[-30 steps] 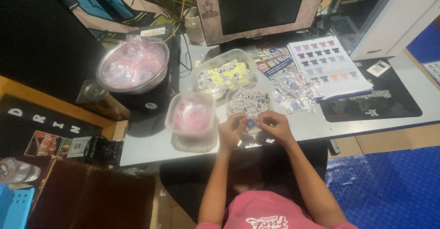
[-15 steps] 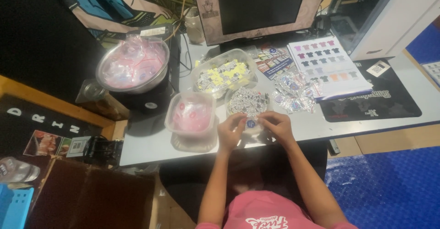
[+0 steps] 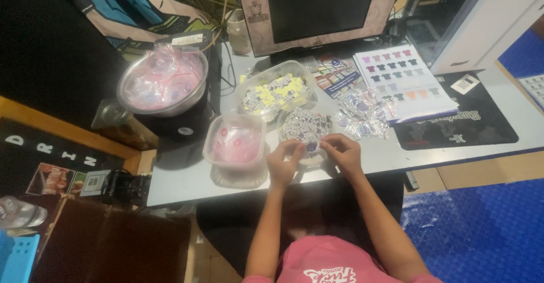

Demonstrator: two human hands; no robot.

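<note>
My left hand (image 3: 281, 163) and my right hand (image 3: 340, 151) meet at the table's near edge, both pinching a small clear plastic packet (image 3: 312, 148) with a purple item inside. Just beyond them sits a round clear container (image 3: 306, 124) heaped with small black-and-white printed pieces. To the left stands a square plastic tub (image 3: 233, 145) of pinkish clear packets. Behind it an oval clear tub (image 3: 276, 91) holds yellow and white pieces.
A metal bowl (image 3: 161, 84) of pink clear bags sits on a black box at the back left. A dark monitor (image 3: 317, 8) stands behind. A pile of filled packets (image 3: 365, 115), a sheet showing coloured shirts (image 3: 402, 82) and a black mat (image 3: 459, 118) lie right.
My hands have stayed at the same spot on the table edge, with the fingers shifting slightly on the small packet. Nothing else has moved.
</note>
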